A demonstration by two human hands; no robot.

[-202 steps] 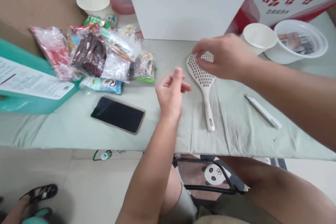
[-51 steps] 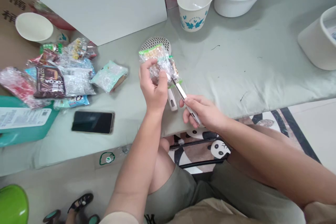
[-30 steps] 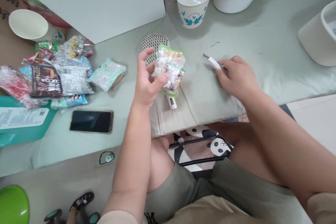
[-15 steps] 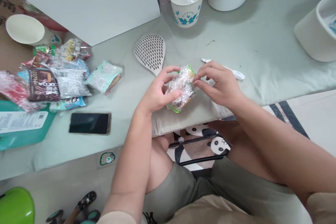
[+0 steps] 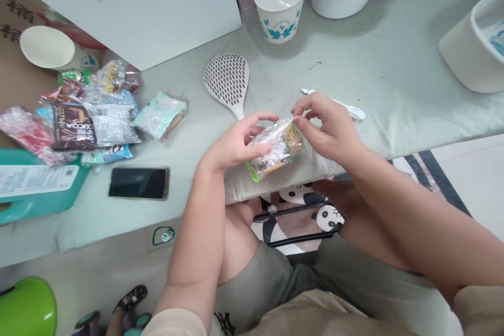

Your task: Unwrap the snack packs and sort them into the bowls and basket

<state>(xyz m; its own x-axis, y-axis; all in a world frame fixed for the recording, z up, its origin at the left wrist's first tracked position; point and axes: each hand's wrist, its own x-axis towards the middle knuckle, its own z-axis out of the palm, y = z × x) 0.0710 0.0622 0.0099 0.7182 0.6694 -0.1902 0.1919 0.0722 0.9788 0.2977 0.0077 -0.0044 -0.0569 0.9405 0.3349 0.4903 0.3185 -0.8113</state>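
Note:
Above the table's near edge, a clear, shiny snack packet with green ends and brownish food inside is between my hands. My left hand grips its left side, thumb on top and fingers behind. With thumb and forefinger, my right hand pinches the packet's upper right corner. Beyond my right hand lies a white-handled knife, partly covered by that hand. A pale slotted skimmer rests past my left hand, its handle running behind it.
Several snack packets are piled at left, with one mint packet apart. A phone and green cutting board lie nearer. Paper cup, white tub and another white container stand beyond; a white box is at back left.
The packet has turned and tilted, so more of the food at its right end shows. My right hand has shifted slightly to its upper corner; my left hand still holds it.

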